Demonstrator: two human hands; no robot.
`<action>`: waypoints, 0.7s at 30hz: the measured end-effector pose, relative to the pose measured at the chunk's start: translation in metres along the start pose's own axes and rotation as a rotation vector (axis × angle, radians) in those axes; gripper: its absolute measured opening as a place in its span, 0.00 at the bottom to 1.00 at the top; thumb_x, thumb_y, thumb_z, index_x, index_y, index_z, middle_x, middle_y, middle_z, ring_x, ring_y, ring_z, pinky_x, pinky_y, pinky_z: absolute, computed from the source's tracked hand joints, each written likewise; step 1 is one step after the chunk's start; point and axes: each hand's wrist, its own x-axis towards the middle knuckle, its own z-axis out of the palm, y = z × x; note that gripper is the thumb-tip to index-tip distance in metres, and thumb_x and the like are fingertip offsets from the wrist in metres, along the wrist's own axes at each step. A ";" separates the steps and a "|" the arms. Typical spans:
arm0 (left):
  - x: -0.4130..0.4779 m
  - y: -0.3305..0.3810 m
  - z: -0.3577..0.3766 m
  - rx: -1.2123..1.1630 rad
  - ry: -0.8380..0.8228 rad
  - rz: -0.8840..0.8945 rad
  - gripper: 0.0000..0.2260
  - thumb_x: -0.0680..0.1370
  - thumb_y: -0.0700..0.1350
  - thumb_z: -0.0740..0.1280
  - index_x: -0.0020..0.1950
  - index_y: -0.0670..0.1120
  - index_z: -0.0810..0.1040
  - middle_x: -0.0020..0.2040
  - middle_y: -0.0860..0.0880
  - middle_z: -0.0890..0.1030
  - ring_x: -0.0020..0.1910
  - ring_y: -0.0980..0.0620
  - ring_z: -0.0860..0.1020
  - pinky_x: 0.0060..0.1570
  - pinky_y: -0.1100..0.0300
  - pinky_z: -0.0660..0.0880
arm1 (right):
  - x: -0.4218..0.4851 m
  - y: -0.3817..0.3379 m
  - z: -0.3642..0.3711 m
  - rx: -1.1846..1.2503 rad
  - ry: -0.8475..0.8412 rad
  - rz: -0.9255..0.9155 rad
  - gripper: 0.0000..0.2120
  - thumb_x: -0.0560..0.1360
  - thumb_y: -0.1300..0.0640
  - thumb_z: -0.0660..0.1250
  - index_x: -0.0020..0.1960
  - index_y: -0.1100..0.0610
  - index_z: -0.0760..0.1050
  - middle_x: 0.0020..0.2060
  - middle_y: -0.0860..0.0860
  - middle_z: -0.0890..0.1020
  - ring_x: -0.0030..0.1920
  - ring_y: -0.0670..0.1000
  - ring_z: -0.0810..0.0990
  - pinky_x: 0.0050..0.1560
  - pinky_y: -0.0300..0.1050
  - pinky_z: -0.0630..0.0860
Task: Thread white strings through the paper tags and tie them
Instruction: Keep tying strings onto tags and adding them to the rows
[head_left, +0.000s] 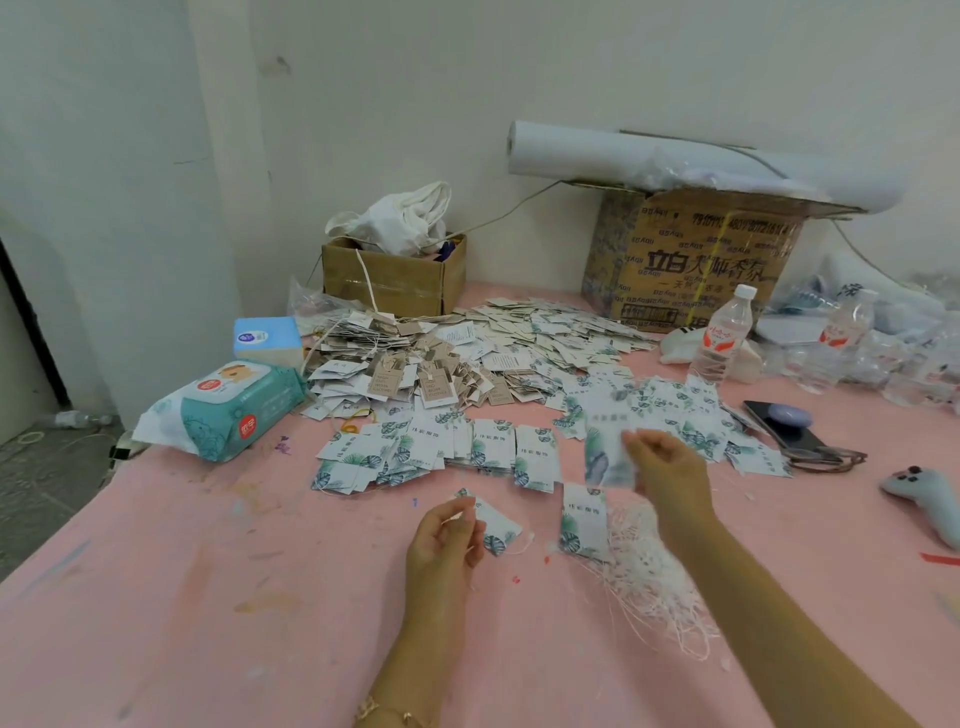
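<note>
My left hand (444, 535) pinches a white leaf-printed paper tag (496, 527) just above the pink table, and a thin white string trails from the tag to its right. Higher and to the right, my right hand (667, 470) holds a blurred leaf-printed tag (608, 452) in the air. Another such tag (584, 522) lies flat between my hands. A tangle of white strings (649, 561) lies on the table under my right forearm. Rows of leaf tags (441, 452) lie beyond my hands, with a large heap of strung tags (415, 364) behind them.
A wet-wipes pack (223, 410) and a tissue box (267, 338) sit at the left. Two cardboard boxes (395, 278) (691, 260) stand by the wall. Water bottles (724, 332), a phone (784, 423) and a grey controller (927, 499) lie at the right.
</note>
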 end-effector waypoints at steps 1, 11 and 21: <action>0.000 0.000 0.000 0.022 -0.006 0.003 0.07 0.79 0.34 0.64 0.50 0.42 0.81 0.33 0.49 0.79 0.31 0.59 0.76 0.34 0.68 0.76 | 0.018 -0.010 -0.004 -0.062 0.039 -0.020 0.12 0.75 0.56 0.68 0.55 0.63 0.77 0.38 0.54 0.79 0.34 0.50 0.74 0.36 0.41 0.74; 0.002 0.003 0.004 0.031 0.046 -0.019 0.11 0.80 0.31 0.59 0.48 0.40 0.81 0.32 0.47 0.77 0.30 0.56 0.73 0.31 0.67 0.73 | 0.032 -0.003 0.005 -1.129 -0.593 -0.439 0.29 0.73 0.44 0.69 0.71 0.51 0.66 0.70 0.49 0.69 0.68 0.50 0.68 0.71 0.47 0.63; -0.005 0.011 0.002 -0.147 0.084 -0.071 0.10 0.79 0.30 0.59 0.49 0.38 0.80 0.30 0.48 0.78 0.31 0.54 0.72 0.28 0.67 0.72 | -0.008 0.005 0.014 -1.426 -0.821 -0.353 0.25 0.75 0.41 0.66 0.66 0.55 0.70 0.58 0.52 0.78 0.56 0.53 0.75 0.56 0.47 0.72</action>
